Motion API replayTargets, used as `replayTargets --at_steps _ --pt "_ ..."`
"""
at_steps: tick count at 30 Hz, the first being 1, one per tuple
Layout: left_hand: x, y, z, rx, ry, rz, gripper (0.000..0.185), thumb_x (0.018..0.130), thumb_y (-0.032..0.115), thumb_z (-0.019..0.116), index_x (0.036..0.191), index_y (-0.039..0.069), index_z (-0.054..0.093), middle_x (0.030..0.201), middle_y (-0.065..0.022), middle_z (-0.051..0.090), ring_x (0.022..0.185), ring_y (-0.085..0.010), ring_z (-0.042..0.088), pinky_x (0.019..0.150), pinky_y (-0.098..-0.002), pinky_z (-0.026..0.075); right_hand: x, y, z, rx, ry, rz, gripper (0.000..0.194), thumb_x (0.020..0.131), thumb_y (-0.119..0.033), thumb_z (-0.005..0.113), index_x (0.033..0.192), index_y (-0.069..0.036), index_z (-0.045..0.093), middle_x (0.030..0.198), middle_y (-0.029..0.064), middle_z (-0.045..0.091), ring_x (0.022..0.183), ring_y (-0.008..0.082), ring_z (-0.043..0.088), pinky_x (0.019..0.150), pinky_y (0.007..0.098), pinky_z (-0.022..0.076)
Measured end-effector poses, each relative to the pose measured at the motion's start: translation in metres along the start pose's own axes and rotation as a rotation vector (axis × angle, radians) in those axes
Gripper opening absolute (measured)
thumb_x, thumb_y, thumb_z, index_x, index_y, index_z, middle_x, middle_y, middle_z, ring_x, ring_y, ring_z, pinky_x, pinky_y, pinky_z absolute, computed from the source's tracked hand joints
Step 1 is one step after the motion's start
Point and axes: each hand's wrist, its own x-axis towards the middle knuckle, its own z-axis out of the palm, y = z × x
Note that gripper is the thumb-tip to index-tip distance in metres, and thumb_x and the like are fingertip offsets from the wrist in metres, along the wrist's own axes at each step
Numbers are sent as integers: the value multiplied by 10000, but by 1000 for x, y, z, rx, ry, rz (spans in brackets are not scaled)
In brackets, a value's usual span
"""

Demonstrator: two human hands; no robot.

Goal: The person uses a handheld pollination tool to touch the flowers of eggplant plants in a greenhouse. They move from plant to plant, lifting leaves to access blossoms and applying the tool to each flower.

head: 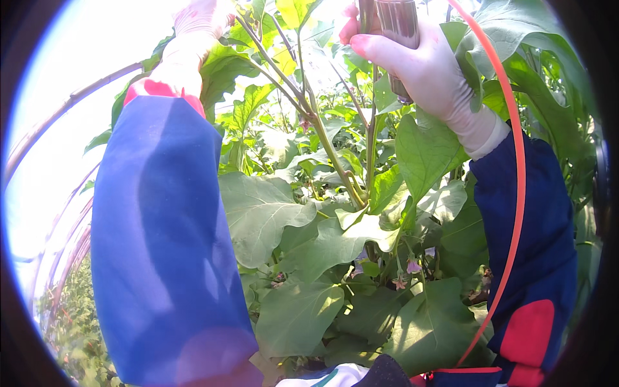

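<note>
My right hand (428, 72), in a thin pale glove, is wrapped around a dark glossy cylindrical object (397, 22). Its upper end runs out of the frame, so I cannot tell exactly what it is. Beside it rises an eggplant plant with forked purplish stems (329, 145). At the upper left my left hand (200, 19), also gloved, reaches up near the plant's upper branches and leaves. Glare and the frame's top edge hide its fingers, so whether it holds anything cannot be told.
Broad eggplant leaves (309, 309) fill the space below my hands, with small purple flowers (413, 266) among them. An orange-red cord or hose (516, 145) curves down past my right arm. Curved hoops (72, 99) arch at the left, above more plants (82, 329).
</note>
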Motion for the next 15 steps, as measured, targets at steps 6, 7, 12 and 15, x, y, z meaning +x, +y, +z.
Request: replayTargets --at_steps 6,7,12,15 --pt "1 -9 -1 11 -2 -33 208 941 187 618 1058 28 683 1010 -185 731 923 -385 701 853 -467 546 -1 11 1 83 -7 2 274 908 -131 709 1142 -16 628 991 10 648 944 109 620 880 298 509" --pt "1 -13 -3 -2 1 -46 207 940 187 618 1055 28 684 1008 -186 731 921 -386 701 851 -466 546 1 12 2 79 -18 23 279 906 -134 712 1144 -15 627 993 10 648 947 110 620 884 298 508" --pt "2 -14 -10 18 5 -29 201 937 185 616 1040 26 685 1000 -190 730 913 -392 703 841 -466 549 -5 -4 16 144 3 51 287 902 -134 720 1144 -15 624 992 4 643 930 98 612 868 286 503" --pt "3 -13 -14 20 14 -29 198 935 184 616 1031 25 685 995 -193 730 907 -395 704 835 -466 550 1 5 11 37 -76 98 282 899 -133 719 1137 -17 619 982 1 630 914 91 600 847 279 493"
